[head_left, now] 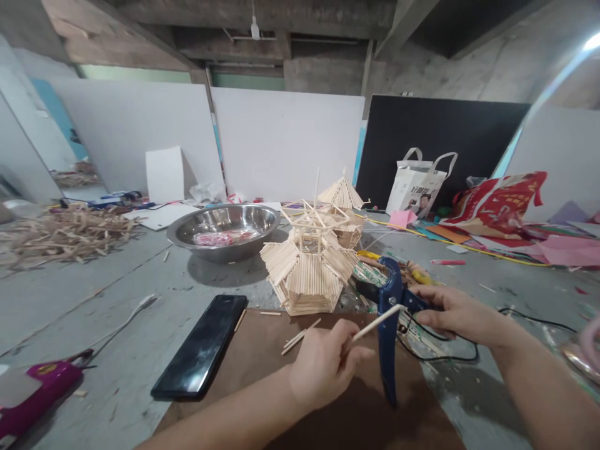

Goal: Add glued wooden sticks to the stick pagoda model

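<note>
My left hand (pixel 325 362) pinches a thin pale wooden stick (pixel 377 323), which slants up to the right. The stick's far end crosses in front of a blue-handled hand tool (pixel 388 350), shaped like shears; whether they touch is unclear. My right hand (pixel 450 312) is closed on the tool's right side, fingers partly hidden. Straight ahead stands a small pavilion-like model (pixel 309 275) built from sticks, with a flared roof. Behind it rises a second stick model (pixel 344 192) with a pointed roof. Loose short sticks (pixel 295 340) lie beside my left hand on a brown board (pixel 262 381).
A black phone (pixel 201 347) lies left of my left hand. Beyond it stand a steel basin (pixel 225 250) and a stick pile (pixel 70 234). A purple tool (pixel 42 394) sits lower left. A black cord (pixel 440 358) loops under my right hand; a white bag (pixel 415 187) stands behind.
</note>
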`<state>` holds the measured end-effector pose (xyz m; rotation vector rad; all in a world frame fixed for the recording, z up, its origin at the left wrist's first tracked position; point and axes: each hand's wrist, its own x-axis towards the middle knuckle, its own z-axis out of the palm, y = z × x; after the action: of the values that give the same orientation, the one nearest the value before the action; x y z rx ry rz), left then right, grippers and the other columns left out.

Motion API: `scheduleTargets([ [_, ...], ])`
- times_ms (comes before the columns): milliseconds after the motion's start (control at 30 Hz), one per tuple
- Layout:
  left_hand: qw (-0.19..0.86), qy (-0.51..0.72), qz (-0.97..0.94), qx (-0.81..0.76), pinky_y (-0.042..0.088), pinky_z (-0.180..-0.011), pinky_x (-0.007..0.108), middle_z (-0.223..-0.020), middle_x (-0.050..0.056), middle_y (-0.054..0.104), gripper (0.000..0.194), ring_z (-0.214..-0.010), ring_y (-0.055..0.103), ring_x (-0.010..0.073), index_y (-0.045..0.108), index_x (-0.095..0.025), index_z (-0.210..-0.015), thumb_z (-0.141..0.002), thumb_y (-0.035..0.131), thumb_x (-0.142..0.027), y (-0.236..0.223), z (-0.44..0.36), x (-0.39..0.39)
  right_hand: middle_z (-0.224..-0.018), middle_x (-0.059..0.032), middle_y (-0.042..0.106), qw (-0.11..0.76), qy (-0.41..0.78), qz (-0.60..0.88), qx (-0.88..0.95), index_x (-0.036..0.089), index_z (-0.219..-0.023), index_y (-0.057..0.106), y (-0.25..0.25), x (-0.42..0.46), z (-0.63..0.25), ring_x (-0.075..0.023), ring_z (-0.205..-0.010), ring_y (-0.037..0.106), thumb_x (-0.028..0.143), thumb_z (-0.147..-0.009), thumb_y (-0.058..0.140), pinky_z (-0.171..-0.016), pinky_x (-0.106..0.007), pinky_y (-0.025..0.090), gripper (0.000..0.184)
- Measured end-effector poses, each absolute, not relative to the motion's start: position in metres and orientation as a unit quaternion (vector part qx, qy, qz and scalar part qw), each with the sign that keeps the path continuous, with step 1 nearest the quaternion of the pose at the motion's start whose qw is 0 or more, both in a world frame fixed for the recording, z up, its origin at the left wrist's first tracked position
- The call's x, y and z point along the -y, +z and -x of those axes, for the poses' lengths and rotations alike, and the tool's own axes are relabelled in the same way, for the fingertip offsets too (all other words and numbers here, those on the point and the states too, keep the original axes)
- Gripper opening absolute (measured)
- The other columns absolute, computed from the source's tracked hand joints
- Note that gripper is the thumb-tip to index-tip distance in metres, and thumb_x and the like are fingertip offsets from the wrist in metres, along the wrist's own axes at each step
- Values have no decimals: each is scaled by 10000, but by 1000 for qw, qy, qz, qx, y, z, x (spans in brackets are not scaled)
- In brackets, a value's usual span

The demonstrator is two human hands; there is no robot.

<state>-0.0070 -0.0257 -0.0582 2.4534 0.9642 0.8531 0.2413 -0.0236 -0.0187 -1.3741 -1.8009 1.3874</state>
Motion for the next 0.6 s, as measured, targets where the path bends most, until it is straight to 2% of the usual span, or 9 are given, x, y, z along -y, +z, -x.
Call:
scheduleTargets([
  [67, 213, 303, -853, -368, 241, -433, 192, -490, -44, 437, 305, -425, 382, 78, 470, -157, -905, -761, 398, -415, -59, 8, 24, -472, 82, 327, 260, 523, 467, 664, 161, -891, 486, -19, 25, -233, -27, -357, 249, 449, -668, 548, -342, -179, 172, 369],
  [133, 253, 298, -844, -367, 239, -431, 186, -484, -52, 404, 330, -423, 359, 70, 482, -154, -899, -745, 412, -437, -61, 9, 22, -446, 80, 339, 281, 529, 442, 668, 157, -831, 513, -20, 25, -224, -24, -344, 251, 443, -678, 540, -340, -180, 163, 325],
  [200, 298, 286, -847, -334, 230, -429, 183, -481, -53, 364, 311, -428, 323, 58, 494, -148, -756, -734, 420, -449, -62, 9, 21, -438, 80, 358, 309, 533, 426, 662, 157, -804, 519, -25, 23, -217, -20, -331, 257, 437, -688, 532, -334, -176, 162, 304],
  [267, 332, 271, -851, -302, 213, -422, 183, -482, -51, 329, 332, -437, 286, 49, 438, -146, -605, -720, 431, -457, -64, 9, 21, -431, 83, 363, 328, 545, 416, 650, 154, -801, 515, -32, 20, -214, -17, -321, 258, 438, -696, 524, -327, -169, 162, 303],
  [367, 357, 256, -847, -298, 195, -418, 186, -489, -49, 301, 351, -450, 260, 47, 369, -149, -544, -731, 422, -441, -64, 6, 22, -419, 86, 360, 336, 566, 403, 636, 144, -779, 502, -44, 14, -215, -16, -319, 270, 428, -703, 523, -324, -159, 170, 295],
  [500, 392, 263, -827, -307, 194, -424, 190, -494, -47, 295, 334, -463, 251, 52, 327, -156, -550, -772, 362, -403, -64, 3, 22, -447, 77, 397, 345, 613, 378, 601, 151, -753, 479, -58, 8, -219, -26, -330, 338, 404, -694, 545, -325, -151, 223, 268],
  [600, 398, 274, -817, -316, 202, -437, 194, -505, -42, 302, 333, -476, 255, 57, 313, -159, -555, -781, 339, -402, -65, 3, 20, -493, 61, 429, 345, 638, 371, 580, 143, -813, 506, -60, 8, -221, -43, -370, 397, 410, -670, 568, -344, -158, 285, 309],
])
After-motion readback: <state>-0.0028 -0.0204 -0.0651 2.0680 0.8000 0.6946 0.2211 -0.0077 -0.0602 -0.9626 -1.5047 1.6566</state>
